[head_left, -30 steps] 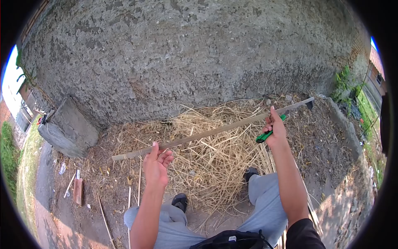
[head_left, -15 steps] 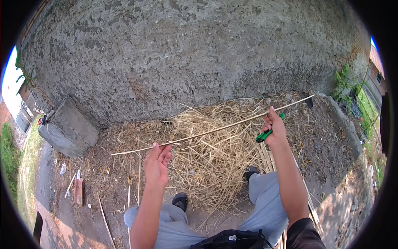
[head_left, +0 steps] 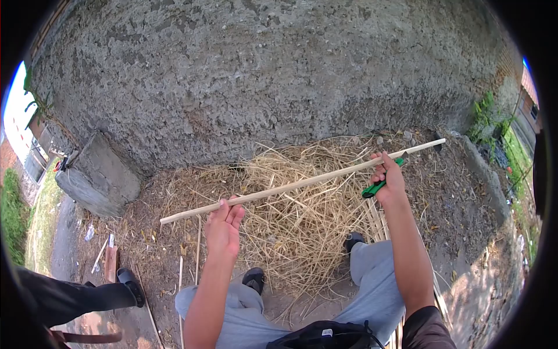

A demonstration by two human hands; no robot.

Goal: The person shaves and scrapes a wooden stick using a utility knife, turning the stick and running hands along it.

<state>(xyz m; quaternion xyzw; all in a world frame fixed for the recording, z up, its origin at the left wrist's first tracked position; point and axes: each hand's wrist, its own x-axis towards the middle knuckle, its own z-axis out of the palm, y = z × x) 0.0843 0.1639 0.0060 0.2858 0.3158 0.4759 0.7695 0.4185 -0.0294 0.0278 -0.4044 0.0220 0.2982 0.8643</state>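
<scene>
A long pale strip of bamboo or wood [head_left: 302,183] spans between my hands, its left end lower than its right. My left hand [head_left: 224,230] pinches it near the left end between thumb and fingers. Farther right, my right hand [head_left: 388,177] grips the strip with thumb and finger and also holds a green-handled cutter [head_left: 374,189] against the palm. The cutter's dark blade shows beside the strip. Beneath the strip lies a heap of straw-coloured shavings [head_left: 296,232].
A rough grey wall [head_left: 261,75] rises ahead. A concrete block [head_left: 102,177] stands at left, near a reddish-brown piece [head_left: 111,263]. Another person's dark-trousered leg [head_left: 75,296] and sandal are at lower left. More strips lie by my legs.
The strip has turned about its length, from a brown face to a thin edge to a pale face. Another person's leg has come in at lower left.
</scene>
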